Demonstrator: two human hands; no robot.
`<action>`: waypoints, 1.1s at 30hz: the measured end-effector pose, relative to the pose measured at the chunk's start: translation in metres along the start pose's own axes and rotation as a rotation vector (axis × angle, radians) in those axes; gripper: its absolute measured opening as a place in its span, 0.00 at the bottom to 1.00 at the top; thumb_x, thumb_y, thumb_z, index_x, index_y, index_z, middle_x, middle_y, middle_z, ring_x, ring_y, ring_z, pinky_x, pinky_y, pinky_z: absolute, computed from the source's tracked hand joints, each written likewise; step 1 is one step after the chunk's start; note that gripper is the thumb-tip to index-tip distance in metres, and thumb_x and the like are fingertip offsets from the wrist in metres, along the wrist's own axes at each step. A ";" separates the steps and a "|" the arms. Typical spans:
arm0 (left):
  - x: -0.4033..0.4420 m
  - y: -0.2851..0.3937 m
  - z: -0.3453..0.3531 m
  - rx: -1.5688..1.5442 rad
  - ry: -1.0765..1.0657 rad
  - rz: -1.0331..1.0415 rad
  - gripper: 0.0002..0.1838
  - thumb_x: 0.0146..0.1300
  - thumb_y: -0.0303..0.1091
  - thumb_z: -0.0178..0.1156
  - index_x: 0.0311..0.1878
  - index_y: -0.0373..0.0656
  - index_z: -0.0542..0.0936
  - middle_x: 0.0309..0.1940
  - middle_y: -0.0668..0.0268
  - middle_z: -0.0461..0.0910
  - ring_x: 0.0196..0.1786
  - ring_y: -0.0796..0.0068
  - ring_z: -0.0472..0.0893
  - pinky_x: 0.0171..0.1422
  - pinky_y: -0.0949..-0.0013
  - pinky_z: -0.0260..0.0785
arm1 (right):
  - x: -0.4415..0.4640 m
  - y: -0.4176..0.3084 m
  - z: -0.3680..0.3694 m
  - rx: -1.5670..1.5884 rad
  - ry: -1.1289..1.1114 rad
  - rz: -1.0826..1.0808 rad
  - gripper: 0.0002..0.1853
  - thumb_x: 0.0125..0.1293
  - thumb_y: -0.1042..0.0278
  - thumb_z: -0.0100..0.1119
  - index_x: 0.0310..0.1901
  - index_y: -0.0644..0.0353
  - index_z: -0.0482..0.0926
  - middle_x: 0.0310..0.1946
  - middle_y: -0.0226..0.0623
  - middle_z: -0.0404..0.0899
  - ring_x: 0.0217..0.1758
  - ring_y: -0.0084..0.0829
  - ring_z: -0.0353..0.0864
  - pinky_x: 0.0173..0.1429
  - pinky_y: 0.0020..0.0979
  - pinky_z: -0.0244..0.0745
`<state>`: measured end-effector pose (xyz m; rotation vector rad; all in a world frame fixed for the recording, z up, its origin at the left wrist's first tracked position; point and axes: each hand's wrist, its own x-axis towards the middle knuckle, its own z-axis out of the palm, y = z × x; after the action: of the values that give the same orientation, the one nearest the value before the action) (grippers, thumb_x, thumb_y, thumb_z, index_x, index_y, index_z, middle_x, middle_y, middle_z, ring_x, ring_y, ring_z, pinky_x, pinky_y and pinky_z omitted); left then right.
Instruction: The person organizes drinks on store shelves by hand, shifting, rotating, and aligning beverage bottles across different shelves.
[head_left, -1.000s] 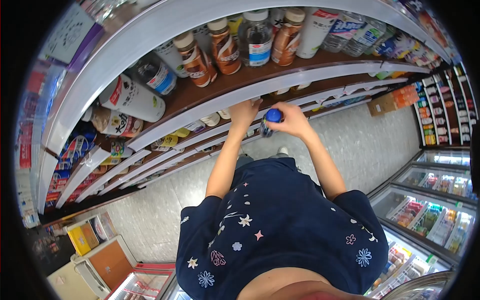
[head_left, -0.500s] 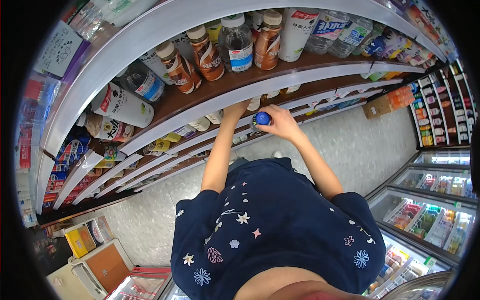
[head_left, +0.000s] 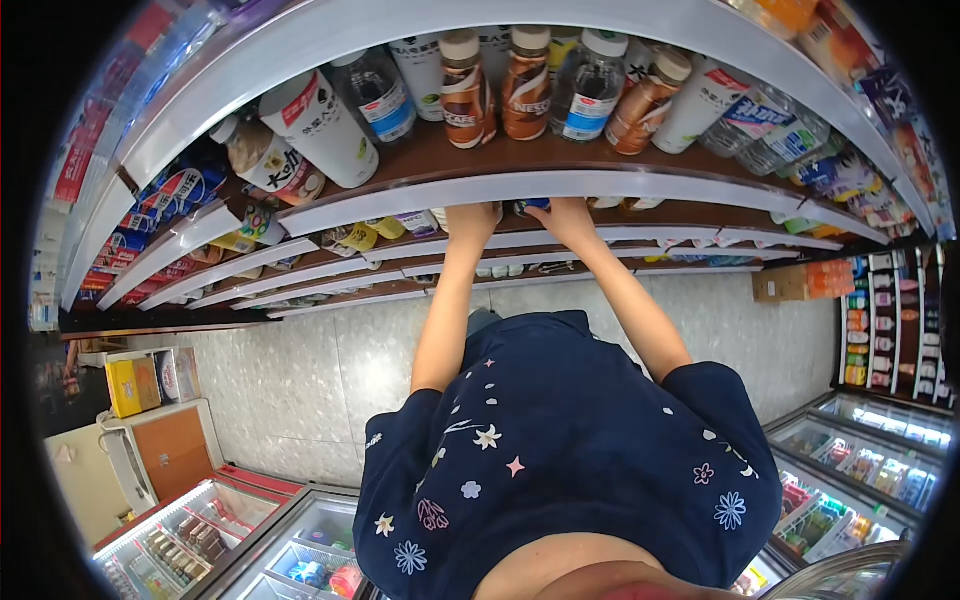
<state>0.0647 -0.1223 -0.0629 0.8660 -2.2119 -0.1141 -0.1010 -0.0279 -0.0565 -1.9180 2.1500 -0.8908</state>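
Note:
My right hand (head_left: 568, 222) is closed on a bottle with a blue cap (head_left: 537, 204), now partly under the edge of the upper shelf. Its thumb lies against the cap, and the bottle's body is mostly hidden. To the left, my left hand (head_left: 470, 222) reaches into the same lower shelf, beside a row of bottles. The shelf edge (head_left: 420, 199) covers its fingers, so whether they hold anything does not show.
Above my hands, brown Nescafé bottles (head_left: 527, 88), a clear bottle with a blue label (head_left: 590, 90) and white bottles (head_left: 320, 130) line the upper shelf. A cardboard box (head_left: 780, 284) sits on the floor at right. Glass-topped freezers (head_left: 860, 440) stand behind me.
My right hand has carried the blue-capped bottle forward from in front of the shelves to under the shelf edge. My left hand stays inside the shelf. The view has turned left.

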 end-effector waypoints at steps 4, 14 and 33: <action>-0.002 0.000 -0.002 -0.033 -0.018 0.038 0.09 0.53 0.28 0.60 0.39 0.38 0.82 0.34 0.52 0.81 0.38 0.47 0.79 0.44 0.50 0.70 | 0.011 0.016 0.023 -0.042 0.070 0.105 0.22 0.56 0.60 0.68 0.48 0.65 0.78 0.45 0.51 0.80 0.51 0.53 0.77 0.56 0.46 0.70; -0.022 0.001 -0.020 -0.104 -0.426 0.007 0.28 0.53 0.31 0.66 0.60 0.40 0.72 0.48 0.46 0.78 0.50 0.41 0.77 0.54 0.49 0.71 | -0.050 -0.021 0.026 0.206 0.140 0.343 0.17 0.59 0.61 0.64 0.47 0.62 0.81 0.38 0.43 0.83 0.32 0.42 0.83 0.39 0.39 0.77; -0.028 0.032 0.002 -0.229 -0.245 -0.003 0.30 0.47 0.42 0.73 0.54 0.40 0.78 0.51 0.52 0.78 0.59 0.45 0.73 0.61 0.51 0.68 | -0.164 0.015 0.044 0.482 0.123 0.572 0.16 0.59 0.61 0.65 0.46 0.61 0.82 0.35 0.40 0.84 0.30 0.33 0.82 0.37 0.33 0.76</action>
<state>0.0592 -0.0808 -0.0706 0.7606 -2.3643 -0.4889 -0.0630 0.1120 -0.1463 -0.9772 2.1063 -1.2596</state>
